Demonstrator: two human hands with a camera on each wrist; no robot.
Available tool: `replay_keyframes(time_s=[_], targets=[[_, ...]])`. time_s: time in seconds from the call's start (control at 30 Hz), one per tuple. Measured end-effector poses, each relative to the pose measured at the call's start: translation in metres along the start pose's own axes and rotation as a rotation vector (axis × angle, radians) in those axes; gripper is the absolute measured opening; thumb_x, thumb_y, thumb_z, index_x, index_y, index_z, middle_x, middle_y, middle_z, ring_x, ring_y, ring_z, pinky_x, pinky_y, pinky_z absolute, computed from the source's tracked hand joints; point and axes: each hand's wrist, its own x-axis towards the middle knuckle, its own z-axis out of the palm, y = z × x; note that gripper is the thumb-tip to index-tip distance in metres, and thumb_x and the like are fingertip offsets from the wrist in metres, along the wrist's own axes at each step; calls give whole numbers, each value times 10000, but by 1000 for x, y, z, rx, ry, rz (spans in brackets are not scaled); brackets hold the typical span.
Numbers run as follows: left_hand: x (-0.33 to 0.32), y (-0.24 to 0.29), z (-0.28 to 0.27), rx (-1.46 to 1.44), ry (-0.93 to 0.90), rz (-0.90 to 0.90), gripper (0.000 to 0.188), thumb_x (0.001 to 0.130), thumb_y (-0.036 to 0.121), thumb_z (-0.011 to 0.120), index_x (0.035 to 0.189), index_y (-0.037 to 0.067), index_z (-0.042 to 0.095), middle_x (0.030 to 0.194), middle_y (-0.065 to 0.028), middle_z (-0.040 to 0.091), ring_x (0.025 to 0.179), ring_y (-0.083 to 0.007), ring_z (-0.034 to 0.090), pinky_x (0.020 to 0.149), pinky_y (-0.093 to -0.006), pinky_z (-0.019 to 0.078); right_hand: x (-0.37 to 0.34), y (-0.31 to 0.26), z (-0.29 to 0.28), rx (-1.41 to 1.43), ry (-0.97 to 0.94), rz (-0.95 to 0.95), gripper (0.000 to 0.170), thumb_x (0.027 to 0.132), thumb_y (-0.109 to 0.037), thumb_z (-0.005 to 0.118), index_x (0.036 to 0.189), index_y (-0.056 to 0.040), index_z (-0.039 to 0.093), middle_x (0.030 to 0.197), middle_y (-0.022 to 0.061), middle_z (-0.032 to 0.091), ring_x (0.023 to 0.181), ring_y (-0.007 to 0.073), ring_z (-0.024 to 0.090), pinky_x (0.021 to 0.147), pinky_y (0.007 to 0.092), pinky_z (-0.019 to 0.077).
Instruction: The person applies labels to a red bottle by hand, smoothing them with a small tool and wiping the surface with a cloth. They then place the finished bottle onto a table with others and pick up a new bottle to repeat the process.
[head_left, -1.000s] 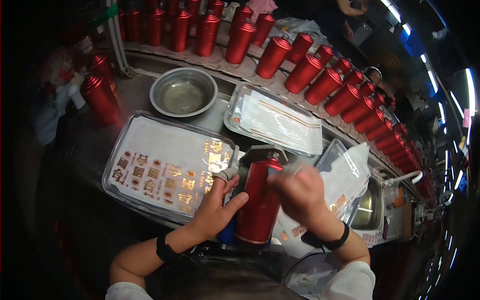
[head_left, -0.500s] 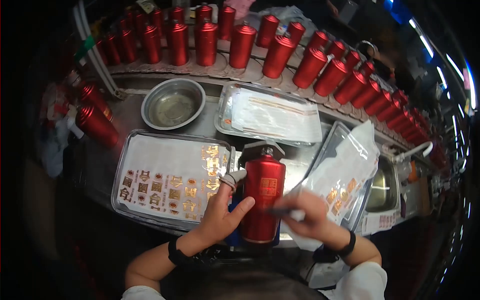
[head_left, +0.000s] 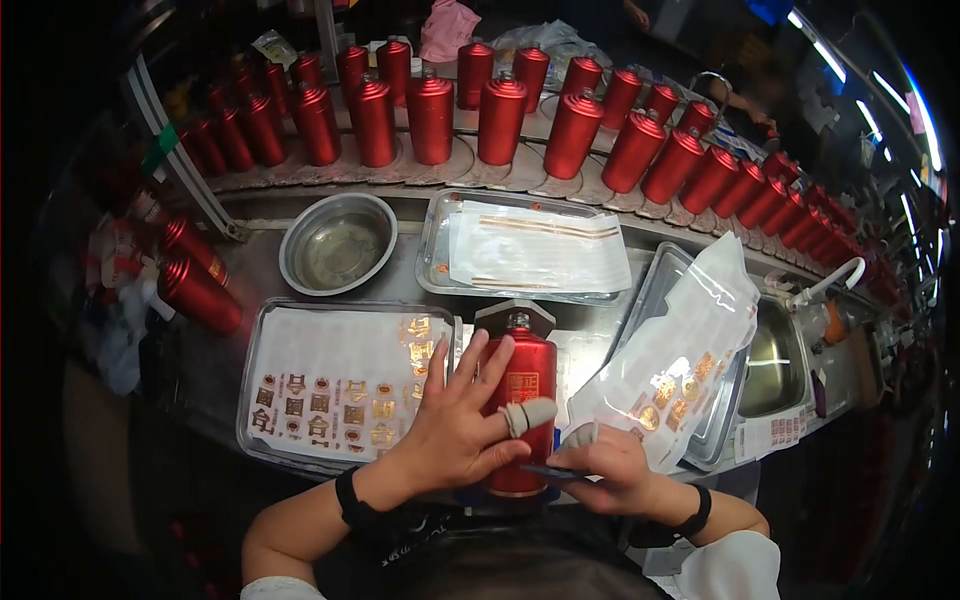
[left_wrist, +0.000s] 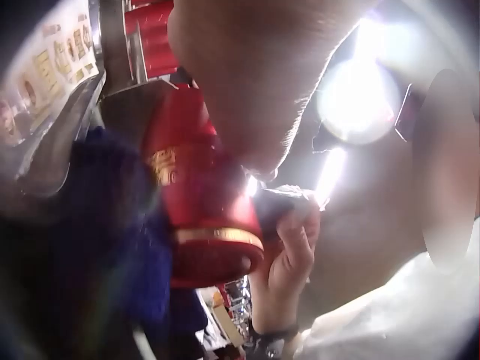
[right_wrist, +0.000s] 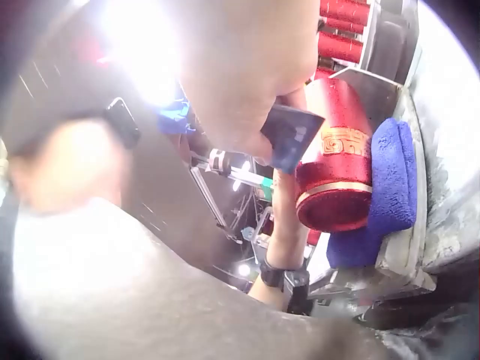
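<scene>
A red bottle (head_left: 538, 362) with a gold square emblem (head_left: 523, 382) leans back in a holder lined with blue cloth (right_wrist: 394, 176), its neck pointing away from me. My left hand (head_left: 450, 425) lies over the bottle's left side, fingers extended and spread. A pale finger cot (head_left: 530, 415) on one finger crosses the front just below the emblem. At the lower right of the bottle, my right hand (head_left: 610, 468) pinches a flat dark scraper (right_wrist: 292, 135), its edge right by the red surface. This hand also wears a pale finger cot.
Left is a tray (head_left: 250, 375) of gold decal sheets; on the right another tray (head_left: 715, 440) holds a decal sheet (head_left: 700, 330). Behind stand a metal bowl (head_left: 338, 245) and a tray of striped strips (head_left: 540, 245). Red bottles (head_left: 430, 120) line a curved conveyor. A sink (head_left: 775, 360) is far right.
My left hand has moved from beside the bottle onto its front, fingers spreading. My right hand, earlier blurred over the bottle's upper part, has come down to its lower right with the scraper.
</scene>
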Motion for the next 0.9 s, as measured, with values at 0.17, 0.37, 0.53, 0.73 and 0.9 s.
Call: replay_keyframes(time_s=[0.17,0.37,0.53,0.73,0.9], targets=[[-33,6,15,-84,49,-27,440,932,589,530,1311,399,644,1635,-236,136,1466,-549,70,1088,-733,-2,3,-12,-8,142,36,201,212,780,-84,794,955,-37,684,855,83,676,740,231,637,650,316,486],[-9,-22,14,-145,245,-185,461,1004,588,387,1322,376,645,1637,-253,104,1494,-489,84,1131,-675,-20,55,-1,11,35,179,143,195,816,-104,747,955,-22,639,846,137,632,754,307,626,680,364,493],[-24,-31,13,-218,300,-290,412,999,389,502,1186,82,703,1628,-266,139,1494,-470,131,1154,-636,37,67,23,-9,-120,509,234,159,823,-85,736,917,-17,627,826,142,641,727,295,640,649,371,501],[-19,-12,13,-507,446,-346,338,957,184,561,1202,-25,663,1516,-280,403,1361,-380,438,1138,-465,291,63,15,1,-247,398,20,204,787,-84,782,939,-46,652,845,105,633,774,281,634,670,357,503],[-17,-10,5,-778,537,-444,276,973,126,559,1157,-51,664,1098,-143,697,927,-180,653,834,-322,515,49,14,8,-392,210,-335,230,743,-81,768,955,-95,680,877,60,632,817,261,641,685,361,510]])
